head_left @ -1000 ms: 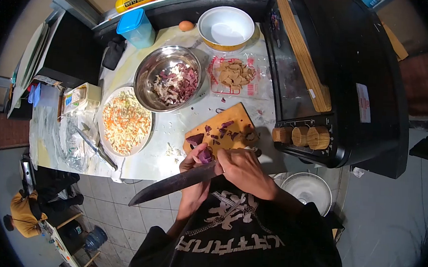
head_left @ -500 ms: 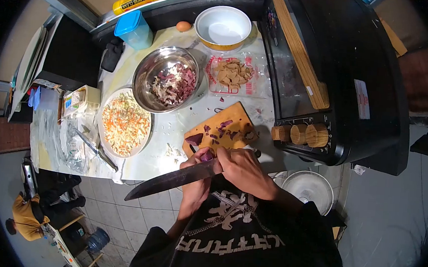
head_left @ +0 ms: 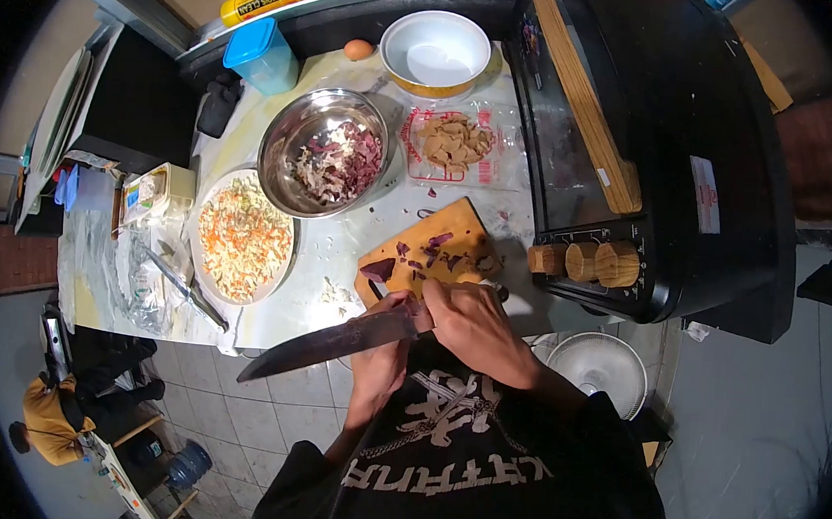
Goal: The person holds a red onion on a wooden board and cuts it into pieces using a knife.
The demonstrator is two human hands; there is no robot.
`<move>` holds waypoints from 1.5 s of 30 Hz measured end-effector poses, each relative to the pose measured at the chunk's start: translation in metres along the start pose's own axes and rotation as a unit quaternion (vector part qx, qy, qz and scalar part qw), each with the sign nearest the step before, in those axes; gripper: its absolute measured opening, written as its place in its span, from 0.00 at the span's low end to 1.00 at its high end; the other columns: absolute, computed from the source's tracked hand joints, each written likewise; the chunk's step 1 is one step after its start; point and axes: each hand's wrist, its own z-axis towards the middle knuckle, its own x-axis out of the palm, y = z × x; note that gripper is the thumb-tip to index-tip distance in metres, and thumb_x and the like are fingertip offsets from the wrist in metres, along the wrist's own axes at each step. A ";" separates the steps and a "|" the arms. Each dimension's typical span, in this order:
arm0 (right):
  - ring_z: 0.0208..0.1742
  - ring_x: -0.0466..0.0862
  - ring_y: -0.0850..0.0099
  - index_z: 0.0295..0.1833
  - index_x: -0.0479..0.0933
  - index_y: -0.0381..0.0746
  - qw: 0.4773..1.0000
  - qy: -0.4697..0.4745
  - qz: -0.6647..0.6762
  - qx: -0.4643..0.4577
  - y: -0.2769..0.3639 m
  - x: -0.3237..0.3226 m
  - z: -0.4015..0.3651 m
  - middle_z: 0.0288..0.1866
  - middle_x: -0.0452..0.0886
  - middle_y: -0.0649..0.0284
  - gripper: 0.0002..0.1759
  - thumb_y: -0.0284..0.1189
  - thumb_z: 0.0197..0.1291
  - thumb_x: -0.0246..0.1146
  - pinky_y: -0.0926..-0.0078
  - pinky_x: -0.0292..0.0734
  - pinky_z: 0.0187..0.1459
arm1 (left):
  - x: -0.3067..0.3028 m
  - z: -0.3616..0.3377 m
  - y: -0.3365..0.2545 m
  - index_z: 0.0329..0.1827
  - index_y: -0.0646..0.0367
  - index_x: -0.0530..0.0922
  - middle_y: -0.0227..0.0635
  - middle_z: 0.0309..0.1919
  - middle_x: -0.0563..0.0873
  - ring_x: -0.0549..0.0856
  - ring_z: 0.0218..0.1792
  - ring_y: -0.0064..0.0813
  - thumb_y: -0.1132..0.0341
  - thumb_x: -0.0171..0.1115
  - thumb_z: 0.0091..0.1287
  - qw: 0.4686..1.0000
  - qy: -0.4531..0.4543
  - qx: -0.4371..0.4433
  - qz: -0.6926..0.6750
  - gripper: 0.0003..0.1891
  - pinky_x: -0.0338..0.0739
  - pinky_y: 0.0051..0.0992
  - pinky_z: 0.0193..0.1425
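Observation:
My right hand point(head_left: 478, 333) is closed on the handle of a large, dark-bladed knife point(head_left: 323, 349), its blade pointing left across my left hand. My left hand point(head_left: 382, 365), partly behind the blade, grips a purple vegetable piece point(head_left: 419, 316), mostly covered by fingers and knife. Both hands are at the near edge of a wooden cutting board point(head_left: 467, 217). On the board lie a dark purple chunk point(head_left: 377, 270) and several small purple scraps point(head_left: 433, 248). Beyond it, a steel bowl point(head_left: 284, 139) contains purple and whitish pieces.
Shredded white and orange vegetables point(head_left: 244, 233) fill a plate at left, beside another knife point(head_left: 189, 289). Farther back are a white bowl point(head_left: 435, 54), an egg point(head_left: 358, 50) and a plastic bag point(head_left: 490, 168) under brown pieces. A black oven point(head_left: 589, 127) borders the right. Another person point(head_left: 52, 422) is lower left.
The knife has shifted slightly down and left, its blade turned a little. The purple piece between my fingers is less visible now. The things on the table stay put.

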 end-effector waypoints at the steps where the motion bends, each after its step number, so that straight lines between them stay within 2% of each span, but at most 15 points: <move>1: 0.30 0.84 0.54 0.36 0.68 0.31 1.000 0.004 -0.010 -0.003 -0.001 -0.001 0.000 0.25 0.79 0.50 0.07 0.22 0.55 0.59 0.63 0.75 0.28 | 0.006 -0.002 -0.003 0.57 0.71 0.72 0.36 0.41 0.82 0.82 0.37 0.21 0.72 0.61 0.65 1.000 -0.014 0.000 0.007 0.19 0.77 0.18 0.45; 6: 0.31 0.83 0.52 0.35 0.68 0.31 1.000 0.009 -0.020 -0.005 0.000 -0.005 -0.001 0.25 0.79 0.49 0.07 0.23 0.55 0.58 0.61 0.75 0.30 | -0.004 0.004 0.003 0.55 0.72 0.73 0.37 0.42 0.83 0.81 0.40 0.21 0.73 0.60 0.65 0.999 0.024 0.036 -0.031 0.17 0.76 0.17 0.47; 8: 0.31 0.83 0.52 0.35 0.69 0.31 1.000 0.019 -0.014 0.001 0.000 -0.006 -0.002 0.24 0.79 0.49 0.07 0.23 0.55 0.58 0.60 0.75 0.31 | -0.011 0.004 0.006 0.55 0.72 0.73 0.38 0.45 0.82 0.80 0.44 0.22 0.76 0.60 0.64 0.996 0.051 0.056 0.054 0.17 0.74 0.19 0.50; 12: 0.30 0.83 0.51 0.35 0.70 0.31 0.999 0.013 -0.003 0.036 -0.004 -0.003 -0.001 0.23 0.79 0.48 0.07 0.23 0.55 0.59 0.59 0.75 0.32 | -0.006 -0.002 0.015 0.55 0.72 0.73 0.39 0.49 0.81 0.79 0.47 0.22 0.79 0.57 0.65 0.991 0.020 0.077 0.105 0.15 0.73 0.20 0.53; 18: 0.31 0.82 0.49 0.36 0.70 0.33 0.997 -0.028 0.033 0.067 -0.007 -0.003 -0.005 0.24 0.79 0.48 0.09 0.24 0.52 0.62 0.56 0.74 0.33 | -0.004 0.004 0.008 0.57 0.68 0.71 0.40 0.49 0.80 0.80 0.47 0.26 0.78 0.57 0.66 0.996 0.045 0.073 -0.010 0.16 0.74 0.24 0.53; 20: 0.32 0.81 0.48 0.36 0.69 0.33 0.994 -0.053 0.048 0.081 -0.009 -0.003 -0.007 0.25 0.79 0.48 0.10 0.23 0.50 0.63 0.56 0.74 0.34 | -0.002 0.007 0.007 0.58 0.65 0.70 0.38 0.43 0.81 0.81 0.41 0.26 0.76 0.57 0.67 0.993 0.055 0.046 -0.093 0.17 0.77 0.22 0.42; 21: 0.32 0.81 0.48 0.37 0.69 0.33 0.994 -0.067 0.028 0.079 -0.012 -0.002 -0.008 0.26 0.79 0.49 0.11 0.23 0.50 0.64 0.56 0.73 0.34 | -0.002 0.007 0.006 0.58 0.65 0.70 0.38 0.43 0.81 0.81 0.41 0.26 0.76 0.57 0.67 0.993 0.055 0.046 -0.093 0.17 0.77 0.22 0.42; 23: 0.32 0.80 0.48 0.36 0.70 0.34 0.993 -0.061 0.025 0.102 -0.011 -0.007 -0.010 0.26 0.79 0.50 0.10 0.24 0.51 0.64 0.57 0.73 0.33 | -0.004 0.009 0.002 0.59 0.62 0.70 0.35 0.38 0.80 0.80 0.32 0.22 0.70 0.56 0.70 0.992 0.080 0.021 -0.096 0.16 0.74 0.16 0.26; 27: 0.32 0.80 0.49 0.34 0.70 0.34 0.985 -0.055 0.071 0.145 -0.017 -0.002 -0.008 0.26 0.79 0.52 0.10 0.25 0.52 0.65 0.59 0.72 0.33 | -0.003 0.011 -0.004 0.58 0.59 0.70 0.33 0.37 0.79 0.79 0.26 0.19 0.60 0.52 0.72 0.995 0.089 0.000 -0.045 0.17 0.67 0.11 0.16; 29: 0.31 0.80 0.50 0.33 0.70 0.34 0.976 -0.046 0.119 0.176 -0.016 -0.006 -0.006 0.25 0.78 0.51 0.11 0.28 0.55 0.65 0.60 0.71 0.32 | 0.003 0.010 -0.005 0.57 0.59 0.71 0.33 0.39 0.79 0.80 0.27 0.19 0.60 0.52 0.73 0.997 0.067 0.006 -0.034 0.16 0.68 0.11 0.17; 31: 0.31 0.80 0.50 0.34 0.71 0.34 0.976 -0.067 0.142 0.151 -0.017 -0.006 -0.006 0.25 0.78 0.50 0.12 0.30 0.56 0.65 0.60 0.71 0.32 | 0.003 0.010 -0.005 0.56 0.59 0.71 0.34 0.41 0.79 0.80 0.27 0.20 0.60 0.51 0.73 0.999 0.046 0.010 -0.024 0.15 0.69 0.10 0.18; 34: 0.30 0.79 0.51 0.36 0.72 0.34 0.975 -0.087 0.162 0.128 -0.018 -0.007 -0.008 0.24 0.77 0.50 0.14 0.34 0.59 0.64 0.60 0.70 0.31 | 0.001 0.014 0.001 0.56 0.58 0.71 0.34 0.46 0.78 0.81 0.31 0.21 0.61 0.51 0.73 0.998 0.039 -0.015 -0.040 0.14 0.74 0.12 0.27; 36: 0.30 0.80 0.51 0.37 0.72 0.34 0.975 -0.085 0.160 0.126 -0.019 -0.005 -0.009 0.24 0.77 0.50 0.15 0.36 0.61 0.63 0.61 0.70 0.31 | -0.001 0.016 0.005 0.57 0.56 0.70 0.33 0.48 0.78 0.81 0.37 0.23 0.61 0.52 0.73 0.994 0.065 -0.019 -0.088 0.14 0.77 0.18 0.38; 39: 0.28 0.79 0.52 0.36 0.74 0.33 0.977 -0.111 0.113 0.146 -0.023 0.000 -0.011 0.23 0.78 0.53 0.16 0.37 0.64 0.59 0.62 0.70 0.30 | -0.004 0.017 0.003 0.56 0.53 0.69 0.32 0.48 0.78 0.80 0.43 0.24 0.62 0.52 0.73 0.984 0.096 -0.044 -0.143 0.12 0.76 0.22 0.44; 45: 0.27 0.81 0.54 0.35 0.78 0.32 0.961 -0.081 0.199 0.174 -0.020 -0.003 -0.005 0.26 0.81 0.51 0.19 0.36 0.69 0.52 0.65 0.72 0.31 | -0.003 0.017 0.002 0.52 0.51 0.69 0.32 0.47 0.77 0.78 0.42 0.23 0.65 0.53 0.72 0.985 0.108 -0.045 -0.125 0.09 0.73 0.21 0.42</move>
